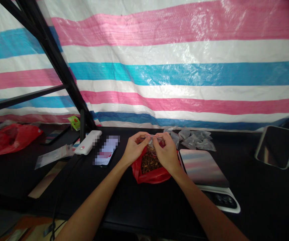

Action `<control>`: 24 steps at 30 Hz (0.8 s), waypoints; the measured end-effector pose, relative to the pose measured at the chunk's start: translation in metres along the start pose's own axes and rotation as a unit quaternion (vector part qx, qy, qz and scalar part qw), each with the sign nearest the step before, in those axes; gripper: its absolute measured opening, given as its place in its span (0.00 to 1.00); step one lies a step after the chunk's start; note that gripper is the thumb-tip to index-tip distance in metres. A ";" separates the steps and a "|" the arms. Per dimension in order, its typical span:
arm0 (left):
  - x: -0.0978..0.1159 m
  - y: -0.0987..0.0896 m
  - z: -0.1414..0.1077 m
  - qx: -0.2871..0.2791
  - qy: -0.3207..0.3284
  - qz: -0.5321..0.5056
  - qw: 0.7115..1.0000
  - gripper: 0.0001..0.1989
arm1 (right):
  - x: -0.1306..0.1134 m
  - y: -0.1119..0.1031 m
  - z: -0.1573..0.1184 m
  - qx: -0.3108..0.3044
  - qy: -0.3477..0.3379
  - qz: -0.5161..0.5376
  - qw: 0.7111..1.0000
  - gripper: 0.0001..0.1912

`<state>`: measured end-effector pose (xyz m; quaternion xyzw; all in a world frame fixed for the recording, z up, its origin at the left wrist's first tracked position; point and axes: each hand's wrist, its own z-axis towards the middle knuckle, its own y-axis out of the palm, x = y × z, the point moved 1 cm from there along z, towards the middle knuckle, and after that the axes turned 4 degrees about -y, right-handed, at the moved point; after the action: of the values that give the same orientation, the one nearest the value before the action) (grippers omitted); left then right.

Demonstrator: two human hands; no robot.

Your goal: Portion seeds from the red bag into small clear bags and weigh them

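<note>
**While the left hand point(134, 149) and right hand point(167, 153) are meeting over a red plastic bag point(154, 177)**

Both hands are nearly closed — their thumbs and fingertips are pinching the top edge of a small clear plastic bag point(152, 143), its long edge running sideways between them, just above the red plastic bag's mouth. Brown pieces point(149, 163) are filling the red plastic bag. Right of the red plastic bag, a kitchen scale point(202, 168) is sitting on the black surface point(124, 201); beyond it, to the right, loose clear bags point(193, 139) are lying — a blurred phone point(106, 150) is lying to its left.
</note>
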<state>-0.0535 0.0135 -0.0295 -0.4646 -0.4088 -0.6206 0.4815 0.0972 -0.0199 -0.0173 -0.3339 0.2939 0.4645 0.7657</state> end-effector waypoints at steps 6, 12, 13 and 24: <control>0.000 -0.001 0.001 -0.002 0.001 -0.007 1.000 0.14 | 0.002 0.001 -0.001 -0.016 -0.013 0.004 1.000 0.08; 0.003 -0.006 0.000 -0.014 0.031 -0.007 0.999 0.09 | -0.001 0.000 -0.001 -0.019 -0.024 0.010 0.999 0.06; 0.004 -0.007 0.000 -0.015 0.032 -0.007 0.999 0.09 | -0.002 0.000 0.000 -0.024 -0.028 0.014 0.999 0.06; 0.004 -0.006 0.003 0.052 -0.015 -0.089 0.995 0.11 | -0.002 -0.007 0.003 -0.057 -0.049 -0.015 0.997 0.10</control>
<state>-0.0591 0.0167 -0.0253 -0.4098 -0.4879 -0.6317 0.4416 0.1032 -0.0216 -0.0120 -0.3579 0.2241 0.4852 0.7657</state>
